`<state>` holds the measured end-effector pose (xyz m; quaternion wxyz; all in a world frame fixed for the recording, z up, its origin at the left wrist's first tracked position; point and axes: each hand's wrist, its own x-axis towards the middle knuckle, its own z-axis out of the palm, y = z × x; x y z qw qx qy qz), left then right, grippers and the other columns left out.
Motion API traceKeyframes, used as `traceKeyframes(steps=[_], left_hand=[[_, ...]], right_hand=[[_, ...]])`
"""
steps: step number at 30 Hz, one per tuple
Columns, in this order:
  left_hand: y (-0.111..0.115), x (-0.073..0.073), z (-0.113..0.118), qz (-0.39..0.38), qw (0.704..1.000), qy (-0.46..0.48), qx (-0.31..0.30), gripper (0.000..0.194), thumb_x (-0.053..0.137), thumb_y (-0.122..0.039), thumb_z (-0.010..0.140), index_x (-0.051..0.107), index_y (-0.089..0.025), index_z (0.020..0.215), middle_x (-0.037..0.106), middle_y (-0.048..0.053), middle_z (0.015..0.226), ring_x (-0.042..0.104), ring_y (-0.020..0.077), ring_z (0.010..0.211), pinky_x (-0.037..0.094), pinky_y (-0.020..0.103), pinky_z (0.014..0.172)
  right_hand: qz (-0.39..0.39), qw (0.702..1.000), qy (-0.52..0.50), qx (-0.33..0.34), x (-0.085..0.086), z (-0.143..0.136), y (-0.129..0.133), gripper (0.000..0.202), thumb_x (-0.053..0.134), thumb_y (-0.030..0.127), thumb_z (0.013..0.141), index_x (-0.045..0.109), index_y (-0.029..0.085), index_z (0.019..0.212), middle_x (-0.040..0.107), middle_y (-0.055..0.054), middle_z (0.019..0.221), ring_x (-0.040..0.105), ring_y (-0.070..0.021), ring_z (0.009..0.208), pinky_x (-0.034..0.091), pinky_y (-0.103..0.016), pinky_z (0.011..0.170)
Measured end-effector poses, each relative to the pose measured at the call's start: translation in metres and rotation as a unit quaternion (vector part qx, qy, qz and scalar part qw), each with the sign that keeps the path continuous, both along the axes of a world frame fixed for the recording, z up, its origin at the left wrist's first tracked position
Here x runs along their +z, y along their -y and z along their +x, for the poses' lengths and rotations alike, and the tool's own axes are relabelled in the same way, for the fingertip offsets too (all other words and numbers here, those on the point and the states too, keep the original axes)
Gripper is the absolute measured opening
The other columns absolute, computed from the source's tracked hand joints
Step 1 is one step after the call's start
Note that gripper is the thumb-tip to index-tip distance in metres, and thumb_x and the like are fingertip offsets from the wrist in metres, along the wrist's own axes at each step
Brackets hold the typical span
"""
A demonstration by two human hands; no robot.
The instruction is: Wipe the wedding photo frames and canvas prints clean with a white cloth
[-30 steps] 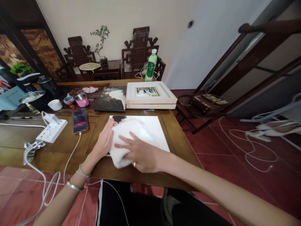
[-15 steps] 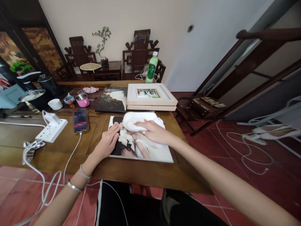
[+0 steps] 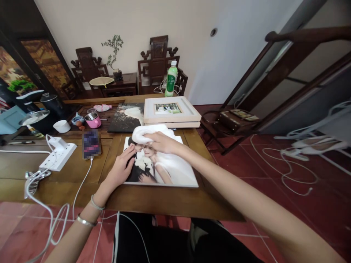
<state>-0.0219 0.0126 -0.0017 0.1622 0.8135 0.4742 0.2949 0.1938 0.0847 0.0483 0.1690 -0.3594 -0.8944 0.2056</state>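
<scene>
A home: carved wooden chairs (image 3: 157,64), potted plant (image 3: 113,54), staircase (image 3: 287,69).

We list: white cloth (image 3: 149,132); photo print (image 3: 161,168), mostly white with black; cream picture frame (image 3: 171,111); green bottle (image 3: 170,81), white cap; pink cup (image 3: 93,120); white power strip (image 3: 58,155); dark print (image 3: 124,118); brown wooden table (image 3: 153,201); red tiled floor (image 3: 274,190).
</scene>
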Motion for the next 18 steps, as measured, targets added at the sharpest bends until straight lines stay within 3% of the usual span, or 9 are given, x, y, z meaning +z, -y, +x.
traceKeyframes(steps=[5,10,14,18], left_hand=[[0.001,0.003,0.001,-0.005,1.0,0.004,0.0,0.04,0.039,-0.026,0.094,0.054,-0.011,0.128,0.047,0.015,0.142,0.038,0.0225,0.136,0.03,0.045,0.114],[0.0,0.002,0.001,-0.001,1.0,0.004,0.004,0.039,0.04,-0.027,0.094,0.055,-0.013,0.127,0.048,0.014,0.141,0.039,0.0236,0.136,0.031,0.047,0.113],[0.0,0.002,0.001,-0.004,1.0,0.009,0.007,0.038,0.04,-0.027,0.094,0.056,-0.015,0.126,0.048,0.013,0.142,0.04,0.0234,0.135,0.032,0.047,0.113],[0.0,-0.001,0.0,0.005,1.0,0.016,0.006,0.038,0.041,-0.028,0.094,0.057,-0.016,0.125,0.048,0.013,0.141,0.041,0.0236,0.134,0.032,0.047,0.113]], right_hand=[[0.012,0.994,0.026,-0.109,-0.017,0.067,0.006,0.039,0.038,0.02,0.088,0.058,0.016,0.121,0.06,-0.012,0.128,0.051,-0.032,0.119,0.035,-0.048,0.101],[0.02,0.99,0.045,-0.134,-0.027,0.087,0.028,0.044,0.04,0.011,0.082,0.056,0.015,0.122,0.058,-0.012,0.13,0.041,-0.0292,0.131,0.023,-0.054,0.111],[0.023,0.995,0.068,-0.076,-0.019,0.085,0.078,0.046,0.039,0.004,0.074,0.059,0.014,0.114,0.047,-0.015,0.141,0.024,-0.0287,0.14,0.023,-0.058,0.111],[-0.065,0.991,0.107,-0.049,-0.004,0.09,0.14,0.042,0.044,0.005,0.07,0.066,0.021,0.102,0.028,-0.005,0.153,0.014,-0.0319,0.141,0.036,-0.056,0.106]])
